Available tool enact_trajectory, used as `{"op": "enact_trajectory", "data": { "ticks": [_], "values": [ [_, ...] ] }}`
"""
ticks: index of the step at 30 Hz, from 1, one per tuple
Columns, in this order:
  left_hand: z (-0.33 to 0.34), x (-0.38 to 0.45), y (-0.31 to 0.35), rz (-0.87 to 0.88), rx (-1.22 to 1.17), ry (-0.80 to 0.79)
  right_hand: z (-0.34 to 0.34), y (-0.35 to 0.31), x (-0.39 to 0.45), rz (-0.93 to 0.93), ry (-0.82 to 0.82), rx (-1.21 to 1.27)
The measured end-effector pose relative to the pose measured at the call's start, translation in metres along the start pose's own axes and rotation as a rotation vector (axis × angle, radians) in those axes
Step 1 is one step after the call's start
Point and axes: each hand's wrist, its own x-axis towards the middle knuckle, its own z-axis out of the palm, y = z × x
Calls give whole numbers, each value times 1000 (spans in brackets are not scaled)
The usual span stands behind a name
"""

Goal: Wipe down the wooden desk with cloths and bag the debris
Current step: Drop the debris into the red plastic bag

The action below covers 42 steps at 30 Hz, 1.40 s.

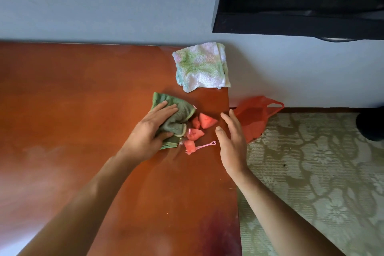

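Desk (72, 100) carrying everything, reddish wood. Pressing down on green cloth (176, 116) with left hand (149, 131), fingers and thumb curling round its folds. Hovering just at 3 o'clock of watermelon pieces (204, 121), right hand (231, 139) spread, holding nothing. Lying at 6 o'clock of the fruit, pink fork (204, 145). Sitting at 12 o'clock, white-green towel (202, 66). Hanging off the edge at 3 o'clock, red bag (254, 119).
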Motion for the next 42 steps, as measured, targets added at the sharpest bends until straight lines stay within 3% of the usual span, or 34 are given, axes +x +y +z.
{"op": "enact_trajectory", "data": {
  "ticks": [5,9,11,14,17,22,29,34,42],
  "values": [
    [-35,-48,-13,-143,148,252,0,1,2,12,15,63],
    [-54,-74,-40,-203,325,115,0,2,4,13,-5,106],
    [-52,-68,-31,-142,497,119,-2,2,5,11,-13,156],
    [-23,-42,12,-43,502,143,-4,3,9,26,-20,255],
    [40,-16,40,-173,379,112,-6,5,15,99,-22,403],
    [100,5,49,-325,451,167,-12,11,32,227,-52,605],
    [121,20,66,-218,374,230,-10,7,28,127,-27,501],
    [125,20,61,-124,409,218,-5,10,26,18,-22,256],
    [142,32,75,-112,394,196,-2,14,27,-102,84,123]
  ]
}}
